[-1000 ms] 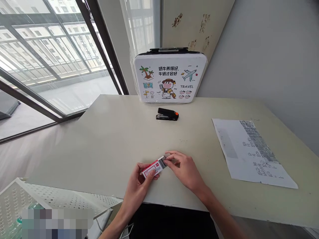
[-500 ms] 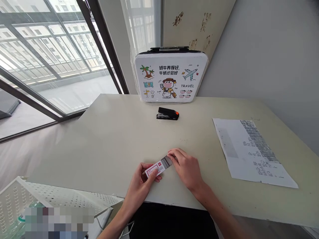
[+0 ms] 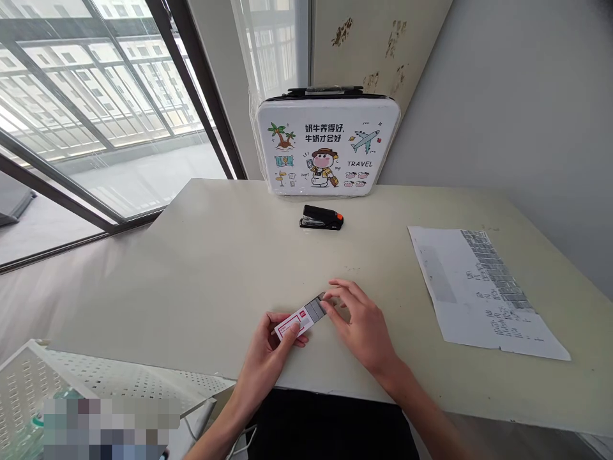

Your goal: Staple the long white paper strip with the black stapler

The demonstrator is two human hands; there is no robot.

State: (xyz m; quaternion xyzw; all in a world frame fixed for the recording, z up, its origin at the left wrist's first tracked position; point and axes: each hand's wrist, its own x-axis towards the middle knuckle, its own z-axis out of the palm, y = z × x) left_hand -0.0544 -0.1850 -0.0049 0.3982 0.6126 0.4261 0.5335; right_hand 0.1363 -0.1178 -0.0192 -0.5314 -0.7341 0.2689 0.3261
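A small white box of staples [image 3: 288,327] with red print lies tilted in my left hand [image 3: 272,348], my thumb on top and fingers underneath. Grey staple strips [image 3: 315,310] show at its upper right end. My right hand [image 3: 361,322] has thumb and forefinger closed at the far tip of those strips, while its other fingers are raised and curled. The fingertips partly hide that end. Beyond my hands a black stapler [image 3: 320,218] with an orange button rests on the table [image 3: 205,268].
A white cartoon-printed case [image 3: 330,147] in clear plastic stands at the back of the table. To the right lies a printed sheet of paper [image 3: 460,300]. A white perforated basket [image 3: 138,377] with a plastic bottle stands at the lower left, below the table edge.
My right hand's fingers have lifted and spread a little at the staple end, so more of the grey strips shows. The left hand keeps the box, shifted slightly left in view.
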